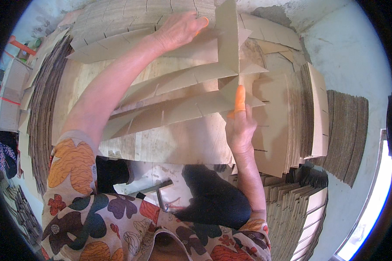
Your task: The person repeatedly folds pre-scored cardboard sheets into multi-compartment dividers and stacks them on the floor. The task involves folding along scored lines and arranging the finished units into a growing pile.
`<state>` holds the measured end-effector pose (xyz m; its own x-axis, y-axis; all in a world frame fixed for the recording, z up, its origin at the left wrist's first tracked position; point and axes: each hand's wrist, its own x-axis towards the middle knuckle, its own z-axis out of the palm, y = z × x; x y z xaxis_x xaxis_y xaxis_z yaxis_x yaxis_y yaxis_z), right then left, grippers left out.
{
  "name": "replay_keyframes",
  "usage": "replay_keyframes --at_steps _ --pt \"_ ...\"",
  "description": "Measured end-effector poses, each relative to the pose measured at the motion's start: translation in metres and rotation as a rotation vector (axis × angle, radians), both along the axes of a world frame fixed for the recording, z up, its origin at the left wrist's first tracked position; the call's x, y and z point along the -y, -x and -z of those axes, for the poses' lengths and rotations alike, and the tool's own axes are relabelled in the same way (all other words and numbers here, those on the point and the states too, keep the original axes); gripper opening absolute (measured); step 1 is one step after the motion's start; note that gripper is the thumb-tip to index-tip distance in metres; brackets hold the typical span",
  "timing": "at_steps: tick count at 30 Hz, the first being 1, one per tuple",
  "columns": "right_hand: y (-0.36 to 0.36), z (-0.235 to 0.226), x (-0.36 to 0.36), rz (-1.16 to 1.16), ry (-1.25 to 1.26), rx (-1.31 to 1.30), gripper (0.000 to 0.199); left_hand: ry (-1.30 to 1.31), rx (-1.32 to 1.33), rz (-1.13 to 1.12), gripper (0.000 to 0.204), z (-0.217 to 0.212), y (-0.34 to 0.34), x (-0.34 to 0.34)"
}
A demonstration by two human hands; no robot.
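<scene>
My left hand (178, 31) reaches to the far side, fingers curled at the upper edge of a brown slotted cardboard strip; its exact hold is partly hidden. Orange finger covers show on both hands. With its covered finger stretched along the near end, my right hand (241, 128) grips an upright cardboard cross strip (228, 39). Two long cardboard strips, a nearer one (178, 108) and a farther one (174, 79), stand on edge and meet that cross strip, their short ends sticking out on its right.
The pieces stand on a pale wooden board (161, 141). Slotted cardboard is stacked at the far side (117, 19), and more stacks stand at the left (48, 104), right (272, 126) and lower right (283, 209). A whitish wall (353, 56) bounds the right.
</scene>
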<state>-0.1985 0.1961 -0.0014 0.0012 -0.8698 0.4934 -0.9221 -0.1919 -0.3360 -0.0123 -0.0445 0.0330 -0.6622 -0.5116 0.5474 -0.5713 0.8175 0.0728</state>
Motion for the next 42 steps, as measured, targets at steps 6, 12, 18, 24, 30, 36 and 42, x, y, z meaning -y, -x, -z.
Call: replay_keyframes --at_steps 6,12,18,24,30,36,42 --pt "-0.004 -0.006 -0.001 0.059 0.011 0.052 0.076 0.075 -0.059 0.072 0.009 -0.008 0.003 -0.011" --pt "0.0 -0.015 -0.003 0.018 -0.117 -0.009 0.077 0.089 -0.073 0.065 0.012 -0.004 -0.001 -0.009" --pt "0.005 -0.016 -0.006 -0.026 -0.042 -0.014 0.074 0.091 -0.072 0.094 0.015 -0.003 -0.003 -0.014" --pt "0.007 -0.027 -0.007 0.014 -0.107 -0.036 0.073 0.101 -0.148 0.146 0.014 -0.024 0.002 -0.041" --pt "0.009 -0.051 -0.023 -0.016 0.0 -0.12 0.071 0.018 -0.355 0.244 0.012 -0.046 0.005 -0.067" --pt "0.006 -0.093 -0.064 -0.043 -0.032 -0.25 0.064 -0.262 -0.312 0.117 0.014 -0.05 -0.008 -0.111" --pt "0.021 -0.036 -0.058 -0.081 -0.268 -0.226 0.053 -0.553 -0.076 0.037 0.018 0.009 -0.021 -0.118"
